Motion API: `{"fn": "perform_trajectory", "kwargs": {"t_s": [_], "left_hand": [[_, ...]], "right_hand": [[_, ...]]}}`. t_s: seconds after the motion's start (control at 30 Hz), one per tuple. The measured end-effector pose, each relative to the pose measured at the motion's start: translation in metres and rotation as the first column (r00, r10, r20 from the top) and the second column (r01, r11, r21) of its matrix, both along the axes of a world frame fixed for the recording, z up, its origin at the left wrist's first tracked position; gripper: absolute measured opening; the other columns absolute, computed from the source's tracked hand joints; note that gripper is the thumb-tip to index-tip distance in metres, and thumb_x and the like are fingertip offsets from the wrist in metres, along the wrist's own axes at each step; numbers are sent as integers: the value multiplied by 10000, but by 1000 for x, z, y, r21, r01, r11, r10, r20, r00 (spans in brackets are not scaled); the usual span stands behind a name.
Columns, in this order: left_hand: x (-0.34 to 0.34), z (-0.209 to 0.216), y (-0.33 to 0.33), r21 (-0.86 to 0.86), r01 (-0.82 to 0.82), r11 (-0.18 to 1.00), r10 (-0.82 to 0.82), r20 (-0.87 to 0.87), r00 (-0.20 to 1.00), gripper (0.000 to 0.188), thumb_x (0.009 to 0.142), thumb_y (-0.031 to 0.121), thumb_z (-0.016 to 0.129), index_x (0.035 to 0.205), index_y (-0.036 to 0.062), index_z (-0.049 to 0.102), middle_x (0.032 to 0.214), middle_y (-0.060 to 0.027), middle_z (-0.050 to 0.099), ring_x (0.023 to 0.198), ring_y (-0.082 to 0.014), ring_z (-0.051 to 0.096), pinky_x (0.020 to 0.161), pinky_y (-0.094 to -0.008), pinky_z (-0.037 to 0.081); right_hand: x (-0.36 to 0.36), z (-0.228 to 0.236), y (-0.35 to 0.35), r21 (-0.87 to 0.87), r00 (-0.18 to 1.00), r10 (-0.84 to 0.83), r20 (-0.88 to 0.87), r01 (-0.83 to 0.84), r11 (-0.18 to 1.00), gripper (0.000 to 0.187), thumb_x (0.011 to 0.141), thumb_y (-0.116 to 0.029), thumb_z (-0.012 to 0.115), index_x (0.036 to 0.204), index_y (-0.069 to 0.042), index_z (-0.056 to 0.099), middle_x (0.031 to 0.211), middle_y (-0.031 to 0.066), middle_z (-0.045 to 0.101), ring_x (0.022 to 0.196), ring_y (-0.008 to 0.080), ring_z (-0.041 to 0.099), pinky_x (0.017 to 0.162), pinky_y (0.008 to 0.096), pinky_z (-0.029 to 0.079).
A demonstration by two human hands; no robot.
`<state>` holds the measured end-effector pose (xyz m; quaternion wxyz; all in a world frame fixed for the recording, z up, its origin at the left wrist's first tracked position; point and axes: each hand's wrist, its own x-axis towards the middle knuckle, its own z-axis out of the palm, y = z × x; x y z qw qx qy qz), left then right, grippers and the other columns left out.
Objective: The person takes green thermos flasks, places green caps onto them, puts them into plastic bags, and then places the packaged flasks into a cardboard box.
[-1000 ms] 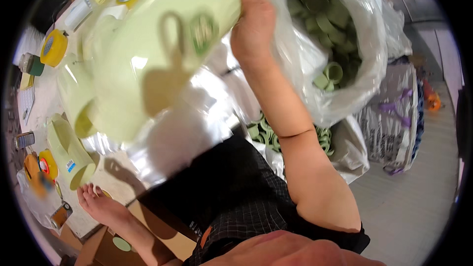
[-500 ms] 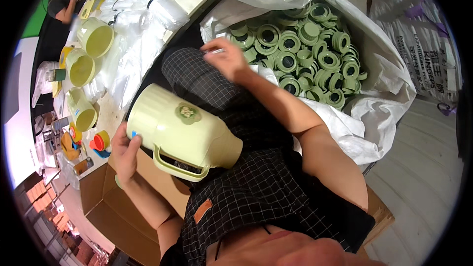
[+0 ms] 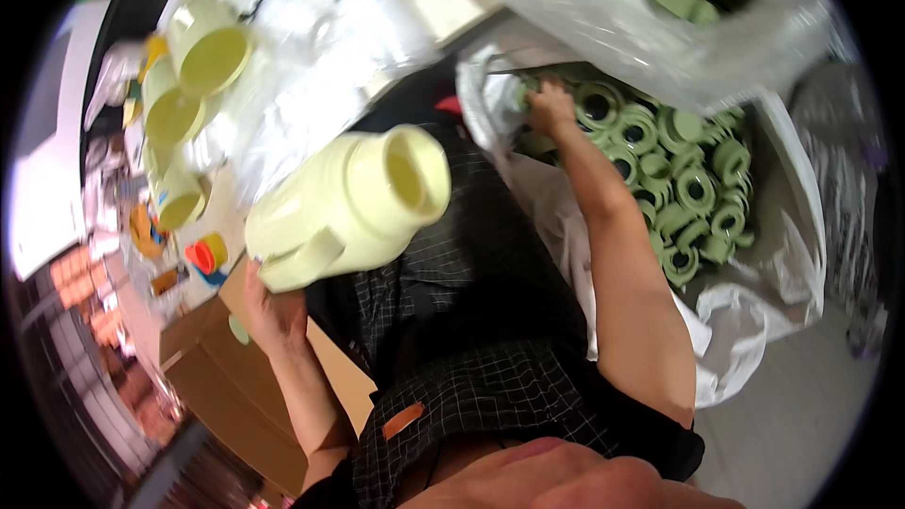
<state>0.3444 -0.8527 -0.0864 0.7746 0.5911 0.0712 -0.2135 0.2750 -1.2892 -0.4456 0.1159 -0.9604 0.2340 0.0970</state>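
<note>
My left hand [image 3: 273, 311] supports a pale green jug body [image 3: 344, 203] by its base end, with the fingers mostly hidden behind it. The jug lies tilted above my lap, its round open mouth turned up and to the right and its handle on the near side. At the upper right, my right hand [image 3: 551, 111] is down among green ring-shaped plastic parts [image 3: 698, 190] at the left side of a large white sack [image 3: 801, 226]. Its fingertips are blurred and partly hidden among the parts, so what they hold, if anything, does not show.
On the table [image 3: 222, 190] at the left stand several pale green open cylinders [image 3: 212, 47] beside clear plastic bags [image 3: 320, 28]. A red and yellow round container [image 3: 205, 253] sits near the table edge. Below it is an open cardboard box [image 3: 222, 386]. A clear bag [image 3: 603, 19] overhangs the sack.
My right hand has moved from above my knee into the sack of green parts. The jug has turned in my left hand, so its mouth now points up and right instead of down and right.
</note>
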Motion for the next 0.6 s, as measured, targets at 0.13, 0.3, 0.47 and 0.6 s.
{"fn": "perform_trajectory", "kwargs": {"t_s": [0.13, 0.3, 0.47, 0.6], "left_hand": [[3, -19, -7, -3, -235, 972, 234, -57, 971, 413, 1011, 195, 475, 1360, -26, 466, 1382, -148, 541, 1288, -262, 515, 1103, -428, 387], [-6, -20, 12, 40, -299, 953, 301, -51, 952, 426, 1023, 222, 454, 1382, -6, 466, 1420, -113, 526, 1317, -239, 492, 1125, -410, 374], [-18, -20, -1, 20, -235, 972, 236, -49, 971, 384, 1024, 202, 461, 1329, -27, 504, 1340, -142, 582, 1246, -253, 551, 1088, -410, 404], [-28, -10, 9, -39, -153, 987, 149, -99, 984, 345, 1027, 206, 460, 1262, -26, 558, 1240, -145, 645, 1158, -249, 611, 1024, -406, 454]], "right_hand": [[22, 9, -15, 270, 957, -3, -290, 85, 959, 460, 774, -309, 729, 1175, -96, 656, 1318, 196, 548, 1227, 354, 537, 1021, 438, 456], [-5, 106, 24, 562, 726, -518, 453, 219, 798, 609, 848, -364, 707, 1316, -44, 485, 1265, 178, 576, 1183, 317, 560, 987, 408, 462], [-31, 240, 93, 833, 731, -645, -223, -200, -515, 636, 1033, -518, 381, 1435, -28, 439, 1390, 141, 532, 1277, 254, 491, 1085, 423, 365], [-22, 293, 141, 839, 689, -482, 540, -485, 247, 559, 1045, -431, 377, 1425, -27, 448, 1460, 145, 456, 1303, 261, 463, 1116, 380, 329]]}}
